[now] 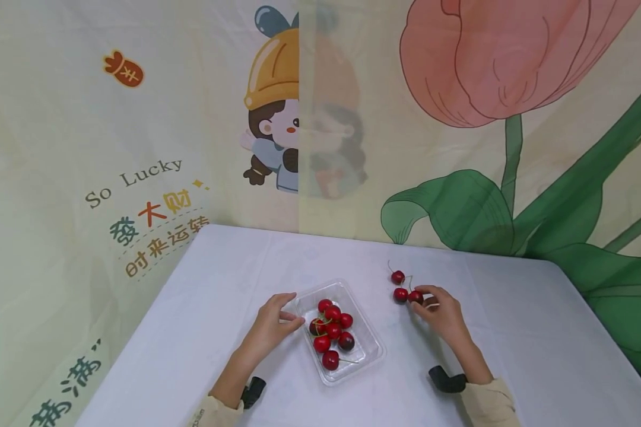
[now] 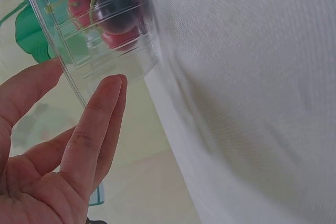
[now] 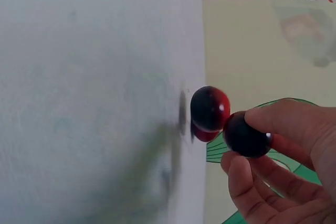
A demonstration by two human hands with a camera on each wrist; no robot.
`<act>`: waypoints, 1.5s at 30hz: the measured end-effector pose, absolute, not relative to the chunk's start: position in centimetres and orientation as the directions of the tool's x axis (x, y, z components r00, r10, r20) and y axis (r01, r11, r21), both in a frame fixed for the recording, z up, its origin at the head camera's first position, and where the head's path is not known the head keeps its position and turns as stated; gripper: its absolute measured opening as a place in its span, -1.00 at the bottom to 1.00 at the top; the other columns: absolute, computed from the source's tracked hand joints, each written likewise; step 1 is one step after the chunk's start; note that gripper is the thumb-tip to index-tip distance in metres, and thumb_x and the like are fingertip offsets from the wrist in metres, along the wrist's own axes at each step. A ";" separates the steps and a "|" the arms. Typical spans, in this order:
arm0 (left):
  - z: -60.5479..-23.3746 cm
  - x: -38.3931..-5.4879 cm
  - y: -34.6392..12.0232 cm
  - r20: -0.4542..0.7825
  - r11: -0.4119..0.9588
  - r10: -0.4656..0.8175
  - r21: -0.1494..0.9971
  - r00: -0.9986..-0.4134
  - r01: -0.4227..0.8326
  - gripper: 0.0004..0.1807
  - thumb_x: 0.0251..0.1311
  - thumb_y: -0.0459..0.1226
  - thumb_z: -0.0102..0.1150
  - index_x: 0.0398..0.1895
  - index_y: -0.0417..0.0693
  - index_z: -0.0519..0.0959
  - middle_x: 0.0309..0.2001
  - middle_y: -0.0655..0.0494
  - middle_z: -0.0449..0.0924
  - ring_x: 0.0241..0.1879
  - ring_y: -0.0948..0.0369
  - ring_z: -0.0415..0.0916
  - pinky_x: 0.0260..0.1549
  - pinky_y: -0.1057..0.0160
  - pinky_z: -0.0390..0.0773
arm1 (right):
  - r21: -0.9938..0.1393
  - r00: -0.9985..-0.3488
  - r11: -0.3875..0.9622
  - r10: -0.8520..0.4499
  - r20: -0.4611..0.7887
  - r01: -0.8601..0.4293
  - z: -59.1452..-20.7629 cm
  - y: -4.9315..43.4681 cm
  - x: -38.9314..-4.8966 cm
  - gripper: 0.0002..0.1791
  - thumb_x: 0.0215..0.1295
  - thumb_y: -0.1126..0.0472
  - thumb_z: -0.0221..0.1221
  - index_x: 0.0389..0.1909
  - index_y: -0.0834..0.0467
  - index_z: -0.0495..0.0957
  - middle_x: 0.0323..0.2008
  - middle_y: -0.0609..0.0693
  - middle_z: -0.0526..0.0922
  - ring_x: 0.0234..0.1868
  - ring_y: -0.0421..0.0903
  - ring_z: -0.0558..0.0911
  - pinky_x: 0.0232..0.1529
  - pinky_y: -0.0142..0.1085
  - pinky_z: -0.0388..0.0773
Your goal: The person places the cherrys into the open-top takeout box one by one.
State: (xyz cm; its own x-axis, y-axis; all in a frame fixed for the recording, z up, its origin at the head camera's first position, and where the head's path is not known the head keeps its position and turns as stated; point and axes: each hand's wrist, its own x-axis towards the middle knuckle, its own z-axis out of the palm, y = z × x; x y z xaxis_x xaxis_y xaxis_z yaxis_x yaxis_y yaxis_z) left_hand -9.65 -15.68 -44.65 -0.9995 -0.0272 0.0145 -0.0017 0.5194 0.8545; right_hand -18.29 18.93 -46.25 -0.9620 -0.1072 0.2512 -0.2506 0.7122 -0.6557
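Note:
A clear plastic box (image 1: pixel 371 344) stands on the white table with several red cherries (image 1: pixel 333 330) inside. At its left side is my left hand (image 1: pixel 273 320), fingers mostly straight. In the left wrist view, those fingertips (image 2: pixel 109 88) lie at the box's clear wall (image 2: pixel 79 72). My right hand (image 1: pixel 442 314) pinches a dark red cherry (image 3: pixel 247 136) between thumb and fingers, to the right of the box. Two other cherries lie close by: one (image 1: pixel 400 295) right beside the pinched cherry, another (image 1: pixel 397 277) a little farther back. Thin stems show on some cherries.
The white tabletop (image 1: pixel 235 261) runs back to a printed cloth (image 1: pixel 342 219) hung behind it, with another cloth face (image 1: pixel 59 237) on the left. A black wrist mount (image 1: pixel 447 379) sits by the right wrist, and another (image 1: pixel 253 391) by the left.

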 end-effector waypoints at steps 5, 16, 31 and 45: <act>-44.6 -9.7 -15.8 0.016 0.514 -0.019 0.858 -1.000 0.004 -0.38 0.14 -0.35 0.35 0.27 -0.31 0.39 0.23 -0.29 0.38 -0.13 0.01 0.63 -0.28 0.24 0.70 | -0.651 -0.944 0.694 -0.138 0.299 -0.308 -45.8 18.8 -17.7 -0.60 0.11 0.40 0.36 0.00 0.33 0.57 -0.14 0.23 0.60 -0.27 0.03 0.63 -0.33 -0.37 0.64; -44.8 -9.9 -15.9 0.020 0.521 -0.016 0.854 -1.000 0.009 -0.38 0.15 -0.36 0.34 0.28 -0.32 0.39 0.22 -0.29 0.38 -0.13 0.01 0.63 -0.28 0.24 0.70 | -0.612 -0.901 0.675 -0.202 0.384 -0.412 -43.7 18.0 -16.3 -0.57 0.05 0.44 0.39 -0.01 0.33 0.57 -0.13 0.22 0.61 -0.27 0.05 0.65 -0.32 -0.24 0.70; -44.6 -9.9 -15.8 0.016 0.527 -0.010 0.850 -1.000 0.009 -0.38 0.16 -0.35 0.33 0.28 -0.32 0.38 0.24 -0.30 0.37 -0.13 0.01 0.64 -0.26 0.23 0.70 | -0.553 -0.801 0.584 -0.374 0.466 -0.595 -41.2 17.2 -13.7 -0.52 -0.07 0.49 0.44 -0.04 0.25 0.60 -0.15 0.07 0.65 -0.29 -0.12 0.63 -0.37 -0.45 0.65; -44.6 -9.9 -15.9 0.038 0.500 -0.003 0.866 -0.999 0.032 -0.39 0.13 -0.38 0.35 0.26 -0.37 0.39 0.21 -0.29 0.39 -0.14 -0.01 0.64 -0.29 0.20 0.70 | -0.572 -0.648 0.362 -0.621 0.441 -0.736 -41.5 15.5 -12.7 -0.51 -0.03 0.46 0.43 -0.01 0.18 0.60 -0.09 0.02 0.65 -0.19 -0.20 0.60 -0.32 -0.40 0.66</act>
State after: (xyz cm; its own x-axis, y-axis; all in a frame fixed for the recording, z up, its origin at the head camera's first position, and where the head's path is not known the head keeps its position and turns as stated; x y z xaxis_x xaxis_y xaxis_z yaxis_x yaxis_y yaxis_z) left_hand -9.93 -15.87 -44.57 -0.9993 -0.0026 0.0385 0.0321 0.4998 0.8655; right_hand -12.69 15.49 -41.45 -0.6481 -0.6208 0.4411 -0.7360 0.3617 -0.5723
